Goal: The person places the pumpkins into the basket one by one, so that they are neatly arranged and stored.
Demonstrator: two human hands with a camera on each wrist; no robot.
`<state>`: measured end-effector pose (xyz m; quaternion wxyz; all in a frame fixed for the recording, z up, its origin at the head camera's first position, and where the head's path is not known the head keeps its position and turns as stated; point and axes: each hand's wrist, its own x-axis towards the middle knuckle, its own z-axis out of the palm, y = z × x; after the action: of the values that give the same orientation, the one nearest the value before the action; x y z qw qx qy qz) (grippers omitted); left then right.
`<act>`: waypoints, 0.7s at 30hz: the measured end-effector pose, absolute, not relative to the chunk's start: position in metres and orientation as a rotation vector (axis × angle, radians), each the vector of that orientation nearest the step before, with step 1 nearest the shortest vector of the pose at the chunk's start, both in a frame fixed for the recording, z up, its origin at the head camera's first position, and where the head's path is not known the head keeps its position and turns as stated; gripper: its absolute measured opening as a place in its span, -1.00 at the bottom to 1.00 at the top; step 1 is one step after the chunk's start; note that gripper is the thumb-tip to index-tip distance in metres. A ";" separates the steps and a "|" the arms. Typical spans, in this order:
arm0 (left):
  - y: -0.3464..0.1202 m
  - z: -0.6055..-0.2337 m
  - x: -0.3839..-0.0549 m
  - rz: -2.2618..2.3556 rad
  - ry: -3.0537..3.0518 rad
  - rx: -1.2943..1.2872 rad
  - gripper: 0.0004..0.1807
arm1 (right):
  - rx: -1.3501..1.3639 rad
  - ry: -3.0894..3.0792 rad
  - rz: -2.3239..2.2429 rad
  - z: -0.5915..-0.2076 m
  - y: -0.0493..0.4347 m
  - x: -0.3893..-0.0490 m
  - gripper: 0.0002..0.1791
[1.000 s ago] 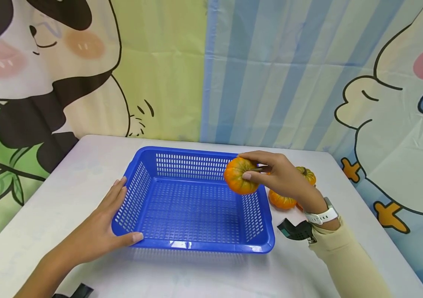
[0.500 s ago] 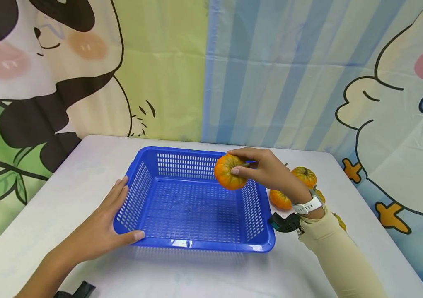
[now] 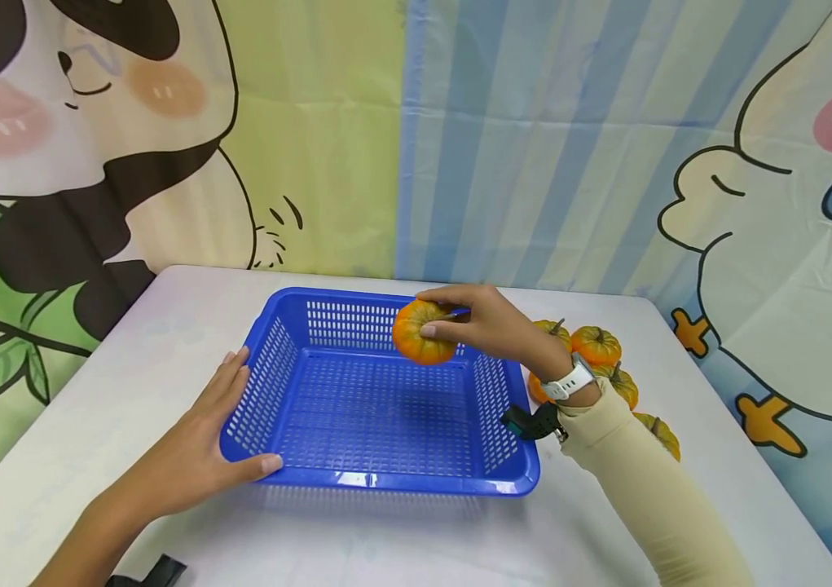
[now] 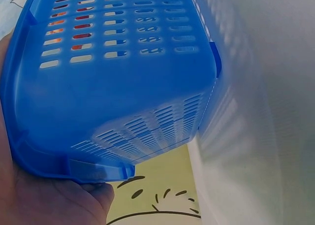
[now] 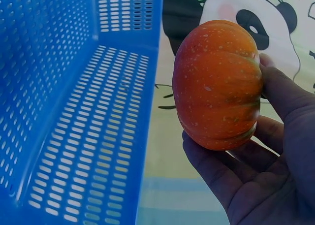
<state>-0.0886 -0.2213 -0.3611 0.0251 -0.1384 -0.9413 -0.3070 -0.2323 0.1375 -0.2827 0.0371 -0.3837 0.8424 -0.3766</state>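
A small orange pumpkin (image 3: 423, 333) with a greenish top is held up over the right rear part of a blue plastic basket (image 3: 379, 483). My right hand (image 3: 485, 322) pinches it between thumb and fingers near its stem. The right wrist view shows the smooth orange underside of the pumpkin (image 5: 219, 87), with the basket wall (image 5: 106, 121) beside it. At the basket's front left corner rests my left hand (image 3: 195, 452), fingers straight along the left side and thumb on the front rim. The left wrist view looks at the basket's perforated outer walls (image 4: 113, 82).
Several more small pumpkins (image 3: 596, 346) sit on the white table (image 3: 357, 542) right of the basket, partly hidden behind my right forearm. A printed curtain (image 3: 489, 147) with cartoon animals hangs behind the table.
My right hand has carried the pumpkin leftward and slightly farther back over the basket. More of the pumpkins on the right now show. The left hand and the basket stay put.
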 end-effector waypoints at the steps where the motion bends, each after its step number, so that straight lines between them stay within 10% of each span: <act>1: -0.222 -0.361 -0.088 -0.951 -2.909 -0.429 0.27 | -1.177 2.576 -1.157 -0.283 0.135 -0.233 -0.52; 21: -0.222 -0.362 -0.089 -0.943 -2.922 -0.424 0.27 | -1.174 2.439 -0.791 -0.300 0.086 -0.244 -0.45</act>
<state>-0.0889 -0.2217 -0.3622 0.0208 -0.1369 -0.9425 -0.3042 -0.2436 0.0856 -0.3003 0.1601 -0.4108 0.8537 -0.2770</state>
